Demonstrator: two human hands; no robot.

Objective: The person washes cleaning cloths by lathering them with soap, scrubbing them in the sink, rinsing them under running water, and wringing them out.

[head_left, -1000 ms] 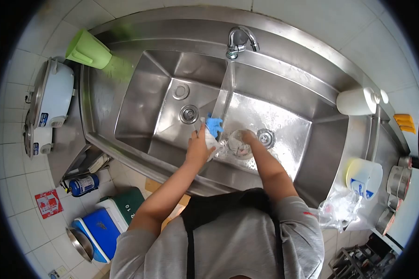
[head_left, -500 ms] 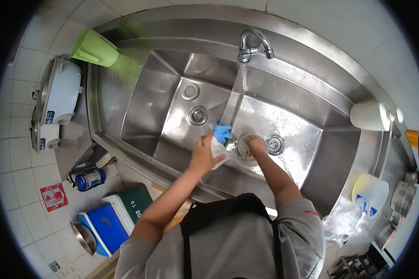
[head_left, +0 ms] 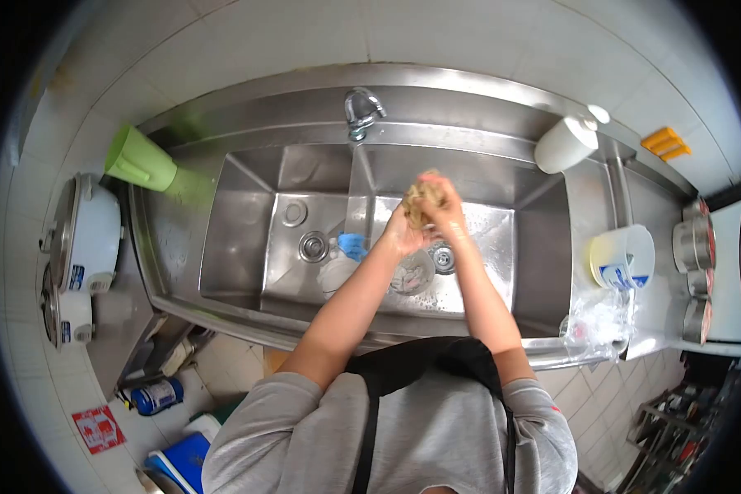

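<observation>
Above the right basin, my left hand and my right hand are together, closed around a crumpled tan wad; blur hides whether it is cloth or sponge. My right hand presses from above and the right, my left supports it from below. Under my forearms a clear round container with pale contents stands in the right basin, partly covered by my left forearm. Left of it sit a white bowl-like item and a crumpled blue cloth-like piece, near the divider.
The steel double sink has a faucet at the back. A green pitcher stands on the left ledge. To the right are a white pump bottle, a translucent tub and a plastic bag. Several metal pots stand farther right.
My left hand has left the white item and my right hand has come out of the clear container. Both have moved forward and met around the tan wad. The camera view has shifted.
</observation>
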